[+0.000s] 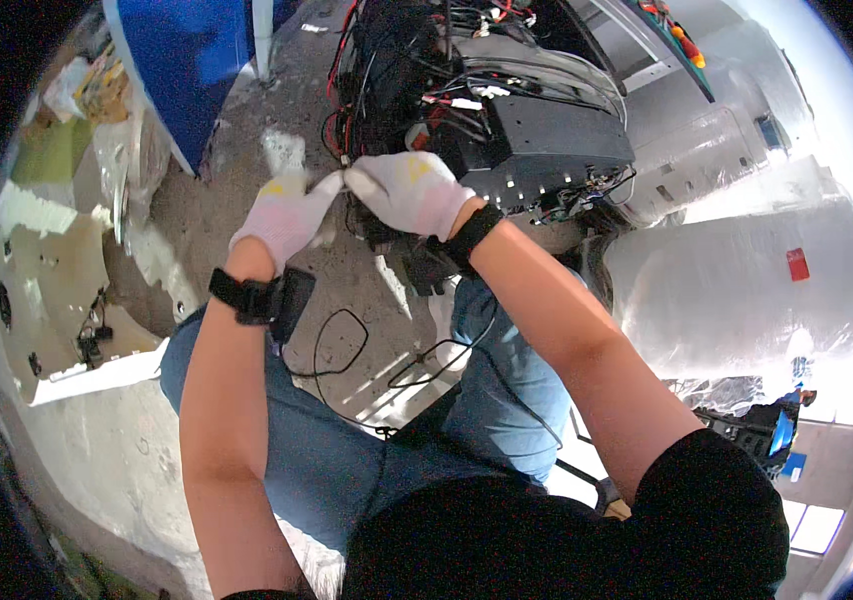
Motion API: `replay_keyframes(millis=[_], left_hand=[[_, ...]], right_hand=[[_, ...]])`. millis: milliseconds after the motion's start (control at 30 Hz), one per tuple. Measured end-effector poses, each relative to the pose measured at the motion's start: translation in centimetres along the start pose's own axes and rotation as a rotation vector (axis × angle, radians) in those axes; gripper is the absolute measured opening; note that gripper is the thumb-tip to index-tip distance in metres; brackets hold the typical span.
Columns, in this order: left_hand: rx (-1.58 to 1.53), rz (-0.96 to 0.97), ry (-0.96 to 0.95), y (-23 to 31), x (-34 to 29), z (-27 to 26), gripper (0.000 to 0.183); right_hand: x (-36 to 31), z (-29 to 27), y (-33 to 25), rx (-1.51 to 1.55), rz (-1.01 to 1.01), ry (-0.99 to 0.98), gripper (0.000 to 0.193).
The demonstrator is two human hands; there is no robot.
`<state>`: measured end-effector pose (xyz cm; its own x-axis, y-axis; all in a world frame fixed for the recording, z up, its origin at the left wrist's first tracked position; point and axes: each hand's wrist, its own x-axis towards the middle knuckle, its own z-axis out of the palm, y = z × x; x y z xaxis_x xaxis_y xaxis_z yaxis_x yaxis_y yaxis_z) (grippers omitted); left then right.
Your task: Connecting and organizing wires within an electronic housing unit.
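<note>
Black wires [351, 118] just beyond the right grip [405, 190], pressed together, and the left grip [287, 218], closure unclear.

2 hands [287, 215] [405, 190] (gloved), close together

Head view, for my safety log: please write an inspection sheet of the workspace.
Surface: grey floor, with bright light patches.
Job's things: black box, red and black wires bunched beside it.
Clutter: cream panel at left; plastic-wrapped bundle at right.
Hands: gloved left hand and right hand, fingertips close together; anything pinched is too small to tell.
Cables: thin black cord, loosely looped between the legs.
Surroundings: blue panel at upper left; windows at far right.
</note>
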<state>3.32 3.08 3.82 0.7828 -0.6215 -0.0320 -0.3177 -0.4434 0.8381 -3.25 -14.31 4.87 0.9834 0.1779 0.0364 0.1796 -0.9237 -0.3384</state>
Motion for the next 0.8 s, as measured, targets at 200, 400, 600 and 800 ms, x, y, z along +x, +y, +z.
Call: replay_keyframes(millis=[200, 400, 600, 800], left_hand=[[-0.710, -0.490, -0.270, 0.1, -0.3, 0.4, 0.042], [-0.899, -0.530, -0.289, -0.2, 0.3, 1.3, 0.040], [-0.649, -0.304, -0.189, 0.5, -0.2, 1.6, 0.036], [-0.416, -0.031, -0.109, 0.0, -0.9, 1.8, 0.036]], right_hand=[[-0.5, 0.5, 0.8, -0.004, -0.093, 0.072, 0.021], [-0.6, 0.2, -0.1, -0.081, -0.091, 0.134, 0.028], [1.6, -0.7, -0.6, 0.165, 0.151, -0.070, 0.056], [1.0, 1.8, -0.7, 0.066, 0.115, 0.232, 0.054]])
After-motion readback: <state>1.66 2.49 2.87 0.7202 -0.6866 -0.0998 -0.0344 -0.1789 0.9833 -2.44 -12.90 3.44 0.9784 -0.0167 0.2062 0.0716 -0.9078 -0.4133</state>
